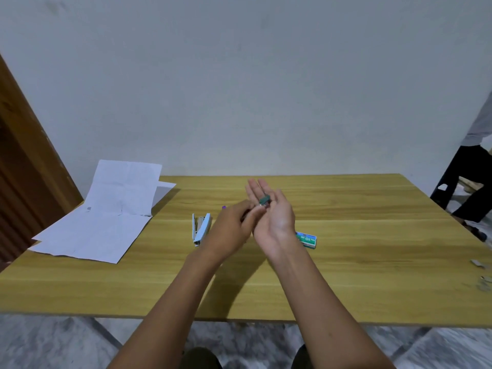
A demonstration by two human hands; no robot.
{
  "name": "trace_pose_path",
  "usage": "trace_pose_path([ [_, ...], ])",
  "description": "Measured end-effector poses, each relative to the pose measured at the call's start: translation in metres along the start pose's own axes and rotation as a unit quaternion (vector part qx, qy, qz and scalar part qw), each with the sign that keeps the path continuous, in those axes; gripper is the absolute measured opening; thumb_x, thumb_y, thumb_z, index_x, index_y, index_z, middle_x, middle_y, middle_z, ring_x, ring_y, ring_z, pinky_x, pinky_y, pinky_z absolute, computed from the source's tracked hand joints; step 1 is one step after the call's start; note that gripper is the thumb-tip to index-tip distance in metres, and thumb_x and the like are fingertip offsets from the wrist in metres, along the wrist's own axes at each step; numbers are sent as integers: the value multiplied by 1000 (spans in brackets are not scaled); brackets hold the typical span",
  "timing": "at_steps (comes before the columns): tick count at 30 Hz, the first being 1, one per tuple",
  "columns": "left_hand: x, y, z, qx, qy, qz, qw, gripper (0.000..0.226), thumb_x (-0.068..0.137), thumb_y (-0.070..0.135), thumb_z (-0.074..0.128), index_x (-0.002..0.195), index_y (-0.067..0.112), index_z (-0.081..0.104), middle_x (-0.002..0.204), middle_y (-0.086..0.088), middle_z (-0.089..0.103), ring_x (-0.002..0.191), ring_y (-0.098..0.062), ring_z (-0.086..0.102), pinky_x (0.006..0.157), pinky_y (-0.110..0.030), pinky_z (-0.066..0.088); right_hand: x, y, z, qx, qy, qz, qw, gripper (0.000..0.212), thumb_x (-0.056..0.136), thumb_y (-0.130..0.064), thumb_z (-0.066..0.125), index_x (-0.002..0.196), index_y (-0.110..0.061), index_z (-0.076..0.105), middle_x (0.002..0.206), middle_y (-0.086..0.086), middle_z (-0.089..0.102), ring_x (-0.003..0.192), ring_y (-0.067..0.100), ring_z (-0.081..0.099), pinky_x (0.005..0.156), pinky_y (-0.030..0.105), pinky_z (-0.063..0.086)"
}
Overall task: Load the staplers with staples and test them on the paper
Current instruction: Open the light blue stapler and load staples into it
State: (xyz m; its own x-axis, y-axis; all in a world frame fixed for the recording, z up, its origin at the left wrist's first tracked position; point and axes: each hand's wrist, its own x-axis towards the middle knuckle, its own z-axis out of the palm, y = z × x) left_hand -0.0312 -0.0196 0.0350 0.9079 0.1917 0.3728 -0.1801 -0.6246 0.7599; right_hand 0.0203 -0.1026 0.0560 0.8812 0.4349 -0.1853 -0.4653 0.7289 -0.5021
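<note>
– Stapler (203,227) first: where is it?

– Pale blue, hinged open, lying on the wooden table (346,275) just left of the left hand (231,227) and apart from it. Nothing touches it.

– What room is there around it?

– A strip of bare wood separates it from the paper (106,222), which covers the far left corner and hangs past the table's edges there. Toward the near edge the wood is bare under both forearms. To the right the green staple box (307,239) lies just beside the right wrist, then bare wood as far as some small metal scraps (478,263) close to the right edge.

– And beyond the table?

– A brown door (21,155) stands at the left; a second person (474,169) stands off the far right corner.

– Now the hands.

– Both are raised over the middle of the table. The right hand (277,217) is palm up with its fingers straight, carrying a small green piece (265,200) at the base of the fingers. The left hand's fingers are curled, their tips at a small silvery piece (262,206) on the right palm; whether they pinch it I cannot tell.

– Anything else?

– A purple bit (224,207) shows behind the left hand, too hidden to identify.
</note>
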Motion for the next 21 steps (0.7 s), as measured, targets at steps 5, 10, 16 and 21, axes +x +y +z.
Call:
trace_pose_path([
  [5, 10, 5, -17, -48, 71, -24, 996, 30, 100, 29, 54, 80, 11, 66, 55, 8, 48, 49, -3, 40, 49, -16, 33, -1, 3, -9, 56, 13, 9, 998, 44, 108, -29, 27, 127, -5, 57, 117, 13, 68, 108, 24, 64, 94, 31, 51],
  [10, 8, 8, -16, -81, 82, -54, 992, 30, 100, 30, 52, 75, 20, 64, 47, 15, 47, 47, -2, 39, 48, -13, 33, -3, 8, -12, 32, 43, 10, 999, 42, 108, -29, 27, 117, -7, 62, 110, 11, 70, 104, 22, 66, 95, 34, 50],
  [16, 7, 7, -16, -99, 123, -81, 984, 38, 100, 41, 49, 74, 15, 58, 58, -11, 41, 52, -17, 35, 46, -23, 29, -4, 4, -16, 13, 69, -10, 997, 41, 108, -26, 26, 114, -5, 61, 112, 13, 68, 112, 25, 63, 109, 36, 41],
  [21, 8, 2, -14, -134, 103, -126, 978, 41, 100, 43, 49, 76, 11, 58, 62, -12, 42, 55, -20, 35, 50, -27, 30, -2, 3, -17, 8, 73, -17, 997, 42, 108, -27, 27, 113, -4, 61, 114, 13, 68, 111, 24, 63, 105, 35, 43],
])
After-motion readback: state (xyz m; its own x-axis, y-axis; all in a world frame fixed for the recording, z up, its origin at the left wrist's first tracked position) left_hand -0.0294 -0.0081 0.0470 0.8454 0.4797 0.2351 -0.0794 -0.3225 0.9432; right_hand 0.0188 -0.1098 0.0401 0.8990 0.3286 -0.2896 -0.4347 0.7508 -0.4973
